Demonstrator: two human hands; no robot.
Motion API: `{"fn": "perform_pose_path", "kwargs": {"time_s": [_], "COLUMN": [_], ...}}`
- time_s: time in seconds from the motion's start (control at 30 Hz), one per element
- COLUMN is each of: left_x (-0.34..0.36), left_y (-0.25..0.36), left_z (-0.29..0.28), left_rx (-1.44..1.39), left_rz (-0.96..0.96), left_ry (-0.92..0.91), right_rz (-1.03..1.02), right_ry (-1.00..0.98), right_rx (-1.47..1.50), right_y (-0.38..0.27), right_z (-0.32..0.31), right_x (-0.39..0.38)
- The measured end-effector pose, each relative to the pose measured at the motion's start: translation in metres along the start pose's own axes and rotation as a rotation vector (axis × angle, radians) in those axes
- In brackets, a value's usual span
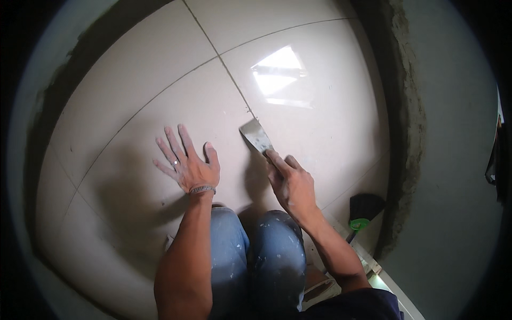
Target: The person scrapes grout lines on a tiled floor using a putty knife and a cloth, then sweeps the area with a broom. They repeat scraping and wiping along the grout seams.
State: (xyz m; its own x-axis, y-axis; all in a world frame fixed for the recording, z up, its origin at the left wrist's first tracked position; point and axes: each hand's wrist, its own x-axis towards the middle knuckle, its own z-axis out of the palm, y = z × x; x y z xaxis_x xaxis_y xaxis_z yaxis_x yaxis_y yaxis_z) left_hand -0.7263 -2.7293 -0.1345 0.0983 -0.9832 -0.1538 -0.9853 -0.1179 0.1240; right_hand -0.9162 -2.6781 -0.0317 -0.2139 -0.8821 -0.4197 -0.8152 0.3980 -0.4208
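A putty knife point(256, 135) with a flat metal blade is in my right hand point(290, 181), fingers wrapped round its handle. The blade's far edge is at the dark joint line point(234, 81) between two large pale tiles, close to a few small crumbs point(248, 110). To the left, my left hand point(195, 169) is spread out over the tile floor point(160, 69), palm down and holding nothing. It wears a ring and a bracelet point(203, 189), and its fingers look dusty. The handle of the knife is mostly hidden by my right hand.
A black broom point(366, 210) with a green collar lies at the right, beside the wall's base. Rough dark mortar point(408, 128) edges the right wall; a dark band point(58, 101) runs along the left. My knees in spattered jeans point(274, 245) are close below my hands. Light reflects off the far tile.
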Motion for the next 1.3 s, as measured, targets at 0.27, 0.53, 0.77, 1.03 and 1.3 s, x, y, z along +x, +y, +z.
{"fn": "perform_pose_path", "kwargs": {"time_s": [0.27, 0.53, 0.77, 1.03, 1.3], "left_x": [0.001, 0.002, 0.003, 0.001, 0.001], "left_y": [0.003, 0.000, -0.001, 0.002, 0.002], "left_z": [0.001, -0.002, 0.004, 0.002, 0.000], "left_rx": [0.001, -0.026, -0.033, -0.016, -0.010], "left_rz": [-0.001, -0.021, -0.020, -0.007, -0.019], "left_ry": [-0.053, -0.089, -0.065, -0.054, -0.060], "right_rz": [-0.041, 0.064, -0.035, -0.014, -0.031], "right_ry": [-0.012, -0.127, -0.017, -0.013, -0.057], "right_rx": [0.044, 0.001, 0.072, 0.065, 0.063], "right_y": [-0.050, -0.031, -0.058, -0.054, -0.062], "right_z": [-0.008, -0.013, -0.008, -0.009, -0.013], "right_x": [0.081, 0.041, 0.091, 0.083, 0.096]}}
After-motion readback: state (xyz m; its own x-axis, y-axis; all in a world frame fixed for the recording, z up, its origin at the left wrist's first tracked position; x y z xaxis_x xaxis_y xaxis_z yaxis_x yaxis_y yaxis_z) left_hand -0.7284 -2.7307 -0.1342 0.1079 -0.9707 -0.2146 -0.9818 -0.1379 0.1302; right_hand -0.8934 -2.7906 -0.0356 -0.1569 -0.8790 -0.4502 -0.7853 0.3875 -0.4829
